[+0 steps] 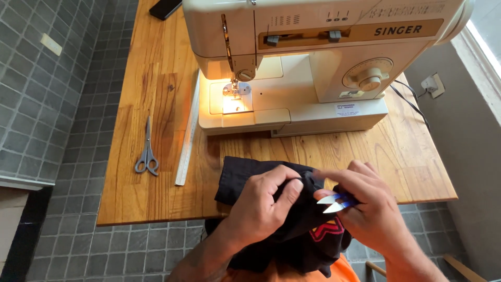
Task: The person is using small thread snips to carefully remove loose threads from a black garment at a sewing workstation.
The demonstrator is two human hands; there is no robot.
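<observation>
In the head view, the left hand (261,206) is pinching a fold of the black cloth (245,180), which is lying over the near edge of the wooden desk (156,94), and the right hand (365,203) is gripping small blue thread snips (334,202) with the blades open just beside the left thumb. Farther back, a cream sewing machine (313,68) is standing with its lamp lit, while grey scissors (147,151), a metal ruler (189,130) and a dark phone (165,8) are lying at the left.
</observation>
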